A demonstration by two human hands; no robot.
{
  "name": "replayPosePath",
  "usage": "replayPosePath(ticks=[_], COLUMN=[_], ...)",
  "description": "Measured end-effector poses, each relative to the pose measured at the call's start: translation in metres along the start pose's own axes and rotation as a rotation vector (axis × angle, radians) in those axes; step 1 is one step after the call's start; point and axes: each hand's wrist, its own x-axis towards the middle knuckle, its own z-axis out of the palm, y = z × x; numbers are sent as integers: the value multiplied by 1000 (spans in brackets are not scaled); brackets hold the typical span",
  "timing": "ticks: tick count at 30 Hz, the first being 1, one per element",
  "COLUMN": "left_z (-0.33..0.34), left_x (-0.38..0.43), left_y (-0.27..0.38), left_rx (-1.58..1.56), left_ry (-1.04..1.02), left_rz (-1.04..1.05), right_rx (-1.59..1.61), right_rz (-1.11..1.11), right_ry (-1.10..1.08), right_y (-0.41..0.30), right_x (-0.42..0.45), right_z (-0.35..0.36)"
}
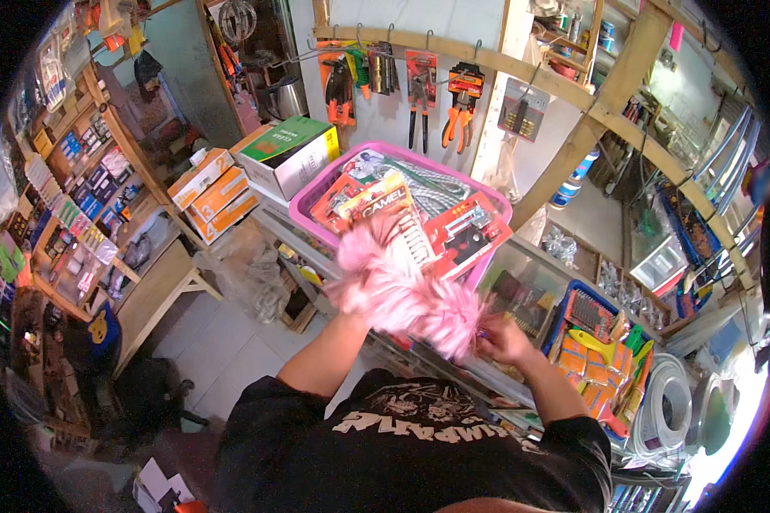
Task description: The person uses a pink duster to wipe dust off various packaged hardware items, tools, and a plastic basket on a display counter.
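Observation:
A fluffy pink duster [417, 292], blurred by motion, spans the space between my hands, over the front of a pink plastic basket [499, 204]. My right hand [505, 343] is closed around the duster's near right end. My left hand [351, 300] is at the duster's left side; pink fibres cover its fingers, so its grip cannot be made out. Beyond the duster, the basket holds a red carded tool pack [465, 234], a Camel-branded pack [385, 195] and coiled grey rope or cable [433, 189].
The basket rests on a glass display counter [520, 276]. Left of it are a green-and-white box [289, 154] and orange boxes [212, 199]. Carded pliers [462, 109] hang from a wooden rail [520, 61]. At right are a blue tray [571, 292] of goods and white coiled tubing [658, 404].

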Motion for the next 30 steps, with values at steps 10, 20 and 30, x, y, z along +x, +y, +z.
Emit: replayPosePath(ticks=[10,20,30], left_z=[73,59,16], left_x=[39,-3,-52], left_y=[30,65,70], left_rx=[393,294,240], left_ry=[931,738,903], left_rz=[658,799,429], right_rx=[-81,277,378], right_rz=[156,606,517], right_ry=[92,120,17], right_y=[-36,-90,-108], right_x=[0,18,16], right_z=[7,87,117])
